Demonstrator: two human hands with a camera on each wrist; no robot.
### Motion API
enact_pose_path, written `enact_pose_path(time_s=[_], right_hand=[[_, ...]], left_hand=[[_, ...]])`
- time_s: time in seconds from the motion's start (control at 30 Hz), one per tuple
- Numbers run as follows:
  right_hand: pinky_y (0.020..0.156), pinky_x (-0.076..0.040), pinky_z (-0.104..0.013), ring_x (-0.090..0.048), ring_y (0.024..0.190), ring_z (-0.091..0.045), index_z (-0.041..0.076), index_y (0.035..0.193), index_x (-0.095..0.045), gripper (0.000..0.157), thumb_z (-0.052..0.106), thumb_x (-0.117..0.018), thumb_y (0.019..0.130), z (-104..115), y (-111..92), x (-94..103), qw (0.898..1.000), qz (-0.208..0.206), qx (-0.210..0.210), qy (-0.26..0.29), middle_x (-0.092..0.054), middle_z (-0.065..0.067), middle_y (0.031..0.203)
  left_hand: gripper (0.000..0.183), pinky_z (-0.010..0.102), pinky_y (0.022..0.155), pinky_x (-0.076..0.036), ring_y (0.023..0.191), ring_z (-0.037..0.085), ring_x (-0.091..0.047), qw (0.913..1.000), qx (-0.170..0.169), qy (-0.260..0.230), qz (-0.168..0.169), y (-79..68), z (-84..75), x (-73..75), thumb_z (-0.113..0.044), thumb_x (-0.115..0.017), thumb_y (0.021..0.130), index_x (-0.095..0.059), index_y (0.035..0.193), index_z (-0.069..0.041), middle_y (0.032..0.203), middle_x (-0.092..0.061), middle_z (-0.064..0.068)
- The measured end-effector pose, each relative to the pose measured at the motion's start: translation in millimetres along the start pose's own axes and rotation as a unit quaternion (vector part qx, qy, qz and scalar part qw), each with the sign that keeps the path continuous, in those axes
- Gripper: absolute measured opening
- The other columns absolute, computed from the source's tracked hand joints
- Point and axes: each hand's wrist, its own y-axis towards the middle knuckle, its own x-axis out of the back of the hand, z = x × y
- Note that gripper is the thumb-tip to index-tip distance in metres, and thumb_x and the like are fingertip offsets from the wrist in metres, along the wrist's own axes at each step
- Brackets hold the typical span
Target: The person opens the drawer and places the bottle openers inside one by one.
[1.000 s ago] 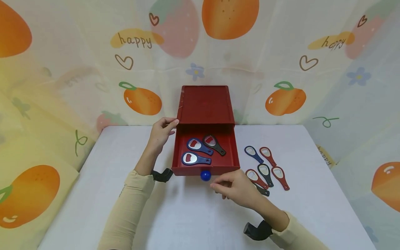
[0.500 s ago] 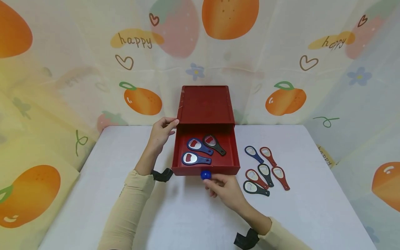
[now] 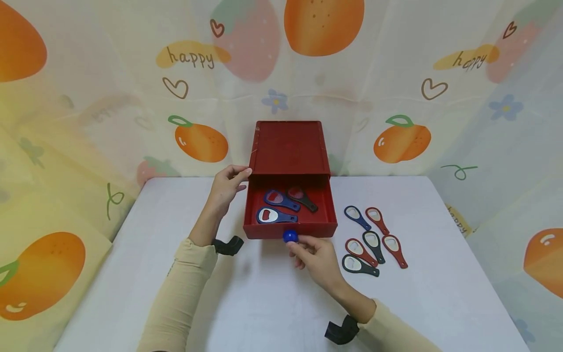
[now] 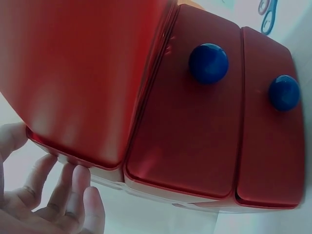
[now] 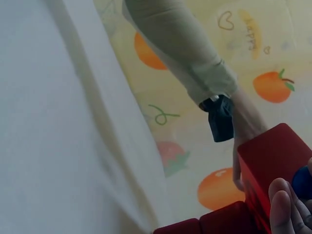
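Drawer cab. [image 3: 289, 146] is standing at tbl's [image 3: 246, 303] far edge, backdrop [image 3: 338, 73] hanging behind. Top drawer [image 3: 264, 231] is jutting fwd; 2 lower drawers [image 4: 180, 126] are sitting below. Inside top one, 3 openers [image 3: 288, 203] are lying: 2 at L, 1 R of the rear one. 6 loose openers [image 3: 374, 247] are lying on tbl, R. L hand [image 3: 227, 187] is touching cab.'s L side, R hand [image 3: 320, 259] holding front knob [image 3: 290, 236].

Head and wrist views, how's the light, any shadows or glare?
Head view: bright, soft shadows under the open drawer and beside the left sleeve; left wrist view: faint sheen on two blue knobs; right wrist view: dimmer, white tabletop looking greyish.
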Motion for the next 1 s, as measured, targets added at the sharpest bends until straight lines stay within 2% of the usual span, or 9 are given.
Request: enact_pose_path(time_s=[0.23, 0.43, 0.63, 0.87, 1.0], right_hand=[[0.058, -0.057, -0.023, -0.062, 0.055, -0.012, -0.003, 0.103, -0.072, 0.023, 0.015, -0.071, 0.089, 2, 23, 1.1, 1.000, -0.020, -0.012, 0.006, -0.070, -0.022, 0.080], [0.056, -0.056, -0.022, -0.061, 0.053, -0.011, -0.002, 0.099, -0.072, 0.021, 0.017, -0.070, 0.090, -1, 44, 0.2, 0.999, -0.037, -0.004, -0.003, -0.069, -0.022, 0.078], [0.057, -0.056, -0.022, -0.061, 0.052, -0.011, -0.003, 0.101, -0.071, 0.024, 0.018, -0.069, 0.091, -3, 62, 0.4, 0.999, -0.044, -0.003, 0.005, -0.068, -0.026, 0.080], [0.054, -0.054, -0.020, -0.060, 0.054, -0.023, -0.004, 0.100, -0.072, 0.026, 0.021, -0.069, 0.091, 0, 81, 0.9, 0.999, -0.051, -0.008, -0.006, -0.068, -0.025, 0.078], [0.053, -0.053, -0.019, -0.060, 0.054, -0.023, -0.004, 0.102, -0.071, 0.029, 0.022, -0.068, 0.091, 0, 91, 1.4, 0.998, -0.052, -0.019, -0.013, -0.068, -0.028, 0.081]], left_hand=[[0.043, 0.047, 0.105, -0.047, 0.109, 0.022, -0.057, 0.9999, 0.012, -0.011, 0.003, 1.6, -1.5, 1.3, -0.033, -0.062, 0.095, -0.057, 0.123, -0.001, 0.118, -0.060, 0.013], [0.042, 0.046, 0.105, -0.047, 0.107, 0.021, -0.058, 0.9997, 0.018, -0.016, 0.004, 1.3, -1.9, 1.4, -0.032, -0.063, 0.095, -0.058, 0.121, 0.000, 0.113, -0.060, 0.009], [0.040, 0.046, 0.105, -0.047, 0.108, 0.021, -0.058, 0.9996, 0.024, -0.014, 0.005, 0.0, -3.1, 0.7, -0.032, -0.063, 0.095, -0.058, 0.121, -0.001, 0.117, -0.060, 0.010], [0.040, 0.047, 0.107, -0.045, 0.110, 0.023, -0.057, 0.9995, 0.027, -0.014, 0.004, -0.3, -5.5, 0.3, -0.031, -0.063, 0.095, -0.058, 0.121, -0.001, 0.115, -0.060, 0.009], [0.042, 0.045, 0.107, -0.046, 0.110, 0.021, -0.057, 0.9995, 0.028, -0.015, 0.006, 0.4, -5.9, 0.8, -0.032, -0.063, 0.095, -0.058, 0.122, -0.001, 0.113, -0.060, 0.005]])
